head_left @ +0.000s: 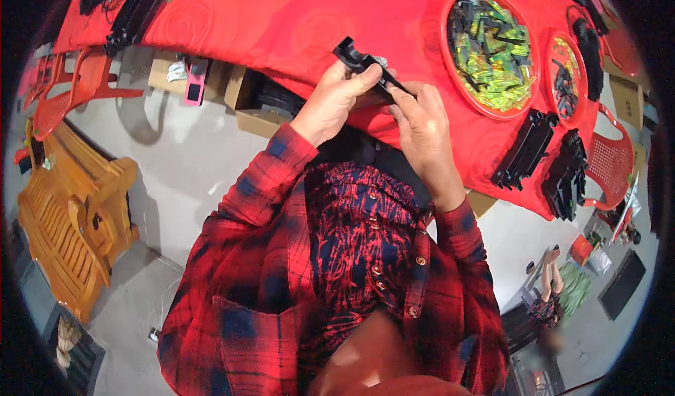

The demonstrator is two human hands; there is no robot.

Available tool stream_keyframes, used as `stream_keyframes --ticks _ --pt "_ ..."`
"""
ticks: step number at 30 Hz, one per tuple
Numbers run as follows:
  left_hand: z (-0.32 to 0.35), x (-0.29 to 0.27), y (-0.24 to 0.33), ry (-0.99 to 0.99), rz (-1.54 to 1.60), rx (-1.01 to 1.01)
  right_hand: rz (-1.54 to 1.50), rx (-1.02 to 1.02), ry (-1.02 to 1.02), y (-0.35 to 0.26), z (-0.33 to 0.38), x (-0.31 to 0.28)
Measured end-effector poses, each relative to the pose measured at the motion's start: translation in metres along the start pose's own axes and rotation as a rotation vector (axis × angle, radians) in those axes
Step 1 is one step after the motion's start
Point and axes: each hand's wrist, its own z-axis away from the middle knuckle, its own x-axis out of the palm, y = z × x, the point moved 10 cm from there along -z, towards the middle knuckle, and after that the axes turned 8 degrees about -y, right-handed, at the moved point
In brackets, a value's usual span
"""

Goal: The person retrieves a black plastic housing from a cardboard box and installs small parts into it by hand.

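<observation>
Fitting black plastic part point(362, 64), fingers of left hand point(336, 101) and right hand point(420, 125) grasping it; next seemingly pressing pieces together; red tray point(446, 37) at two o'clock.

Under the left hand point(330, 104) and right hand point(422, 125), the lower end of the black plastic part point(362, 62) is swallowed by the fingers; only its upper end pokes out past the fingertips. The small pale bit just beside the left fingertips is too tiny to identify. Out beyond the right fingers, the red tray point(450, 52) holds a jumble of green and black pieces, too small to tell one by one. Farther right, another tray point(552, 59) blurs toward the rim.
</observation>
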Motion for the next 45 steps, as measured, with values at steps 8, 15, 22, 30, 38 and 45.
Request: stream_keyframes --ticks 8,15,22,30,38,45 --pt "-0.008 -0.021 0.045 0.226 -0.249 0.116 0.03 -0.061 0.091 0.0 -0.02 -0.008" --pt "0.015 0.018 0.122 0.376 -1.485 0.606 0.196 -0.116 0.03 0.006 -0.026 -0.001" --pt "0.009 0.034 0.085 0.069 -1.862 0.586 -0.023 0.049 0.275 0.059 -0.018 -0.057" --pt "0.016 0.046 0.083 0.059 -1.827 0.655 0.309 0.527 0.173 0.137 -0.032 -0.081" --pt "0.023 0.037 0.075 0.088 -1.783 0.576 0.22 0.528 0.15 0.163 -0.03 -0.075" --pt "0.024 0.034 0.078 0.065 -1.727 0.572 0.028 0.439 0.225 0.144 -0.028 -0.08"
